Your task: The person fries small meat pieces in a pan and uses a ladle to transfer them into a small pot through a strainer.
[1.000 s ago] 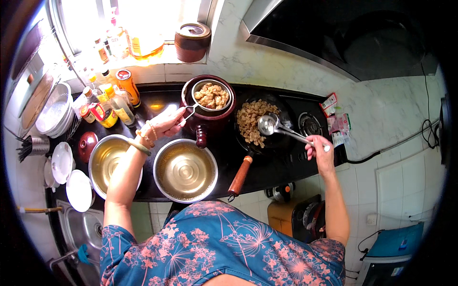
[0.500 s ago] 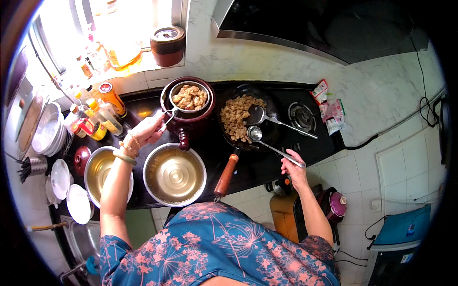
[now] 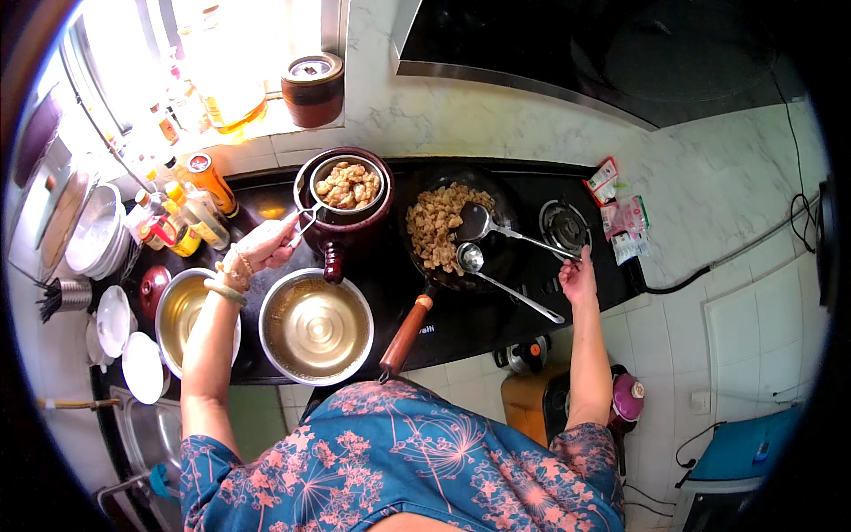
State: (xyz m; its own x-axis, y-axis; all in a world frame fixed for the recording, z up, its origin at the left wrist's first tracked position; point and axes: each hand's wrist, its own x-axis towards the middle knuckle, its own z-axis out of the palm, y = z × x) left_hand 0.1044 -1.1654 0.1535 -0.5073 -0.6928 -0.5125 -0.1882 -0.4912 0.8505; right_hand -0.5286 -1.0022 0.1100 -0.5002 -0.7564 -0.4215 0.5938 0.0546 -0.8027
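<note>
Frying looks to be the step in hand: the wok (image 3: pixel 452 226) on the black tabletop (image 3: pixel 496 324) holds a heap of browned pieces, while a strainer (image 3: pixel 347 183) with a smaller batch of the same pieces sits over the dark brown pot (image 3: pixel 341 232) just left of it. Left hand (image 3: pixel 264 246) is closed on the strainer's handle. Right hand (image 3: pixel 578 279) sits at the far end of a ladle (image 3: pixel 505 282) whose bowl lies in the wok; whether its fingers are clamped on the handle or only touching it I cannot tell. A second ladle (image 3: pixel 501 229) rests beside it, bowl among the pieces.

My judgement is that the next move calls for a firm right-hand grip on the ladle and a level strainer, so nothing spills over the pot's rim.

Two steel bowls stand near the tabletop's front edge, one large (image 3: pixel 316 325) and one (image 3: pixel 182 315) left of it, under the left forearm. Sauce bottles (image 3: pixel 177 222) crowd the back left corner, with white plates (image 3: pixel 124 341) and a sink further left. Behind are a marbled wall, a bright window sill with a brown jar (image 3: pixel 313 89), and a dark hood (image 3: pixel 620 53) above the spare burner (image 3: pixel 565 226).
</note>
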